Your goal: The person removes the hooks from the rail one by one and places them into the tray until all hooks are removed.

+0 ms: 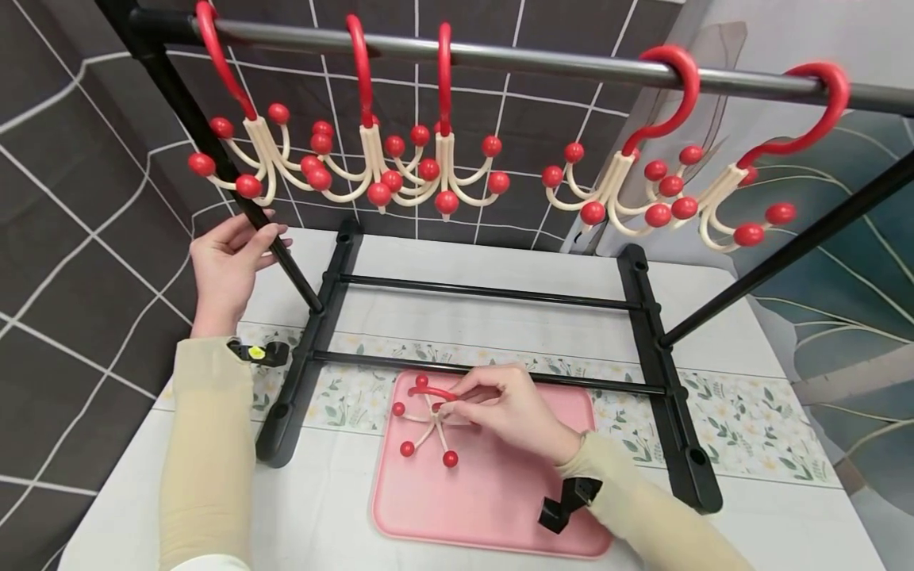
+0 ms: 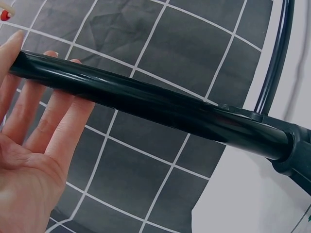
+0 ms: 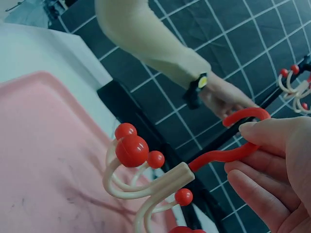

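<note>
My left hand [image 1: 224, 266] grips the left black post [image 2: 155, 104] of a clothes rack, with the thumb on one side and the fingers behind it. Over the pink tray [image 1: 457, 500], my right hand [image 1: 516, 414] holds a small multi-prong hanger [image 3: 167, 179] by its curved red hook. Cream prongs tipped with red balls spread from the hanger's stem, pointing away from the hand. Similar hangers [image 1: 444, 159] hang by red hooks from the rack's top rail [image 1: 528, 62], several in all, three of them bunched toward the left.
The rack's black feet [image 1: 286, 420] and lower crossbars [image 1: 493, 292] stand on a white table with a floral strip [image 1: 750, 420]. The near crossbar passes close behind my right hand. A dark grid-patterned cloth [image 1: 78, 262] hangs behind and to the left.
</note>
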Tool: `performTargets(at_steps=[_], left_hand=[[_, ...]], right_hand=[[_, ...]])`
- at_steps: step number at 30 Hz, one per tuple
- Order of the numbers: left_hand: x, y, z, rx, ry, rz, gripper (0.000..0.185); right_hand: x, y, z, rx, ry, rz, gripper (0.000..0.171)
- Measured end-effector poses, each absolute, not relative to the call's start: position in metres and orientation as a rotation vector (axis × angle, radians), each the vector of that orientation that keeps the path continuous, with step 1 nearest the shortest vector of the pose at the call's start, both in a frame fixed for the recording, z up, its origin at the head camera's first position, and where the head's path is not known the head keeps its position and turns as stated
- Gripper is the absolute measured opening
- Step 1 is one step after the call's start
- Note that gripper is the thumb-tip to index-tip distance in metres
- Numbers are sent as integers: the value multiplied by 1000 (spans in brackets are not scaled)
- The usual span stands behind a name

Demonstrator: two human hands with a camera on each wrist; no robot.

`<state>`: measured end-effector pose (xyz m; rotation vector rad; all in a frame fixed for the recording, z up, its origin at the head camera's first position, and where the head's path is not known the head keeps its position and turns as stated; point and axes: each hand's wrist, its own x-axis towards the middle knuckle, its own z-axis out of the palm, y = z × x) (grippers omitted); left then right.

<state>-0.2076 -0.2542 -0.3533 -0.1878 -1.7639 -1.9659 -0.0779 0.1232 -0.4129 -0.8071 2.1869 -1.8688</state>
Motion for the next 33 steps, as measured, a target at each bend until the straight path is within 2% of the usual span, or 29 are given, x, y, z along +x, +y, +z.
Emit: performTargets(at_steps=[10, 17, 22, 26, 30, 33], left_hand=[[-206, -254, -353, -171, -1781, -1971, 29], [-207, -253, -353, -175, -1788, -1970, 31], [-206, -252, -353, -173, -1785, -1971, 34], [-205, -253, -353, -172, -1780, -1959, 30], [-205, -254, -353, -165, -1796, -1946, 29], [-205, -254, -352, -164, -1801, -1946, 29]], right_hand=[[-83, 117, -421, -771, 2177, -1874, 8], [-83, 127, -408, -638, 2175, -1888, 32], [-84, 153, -372, -677, 2439, -1941, 40], [-85, 177, -328, -852, 2572, -2160, 44], [-81, 196, -282, -985, 2581, -2478, 38], [-80, 209, -253, -976, 2647, -2694, 37]])
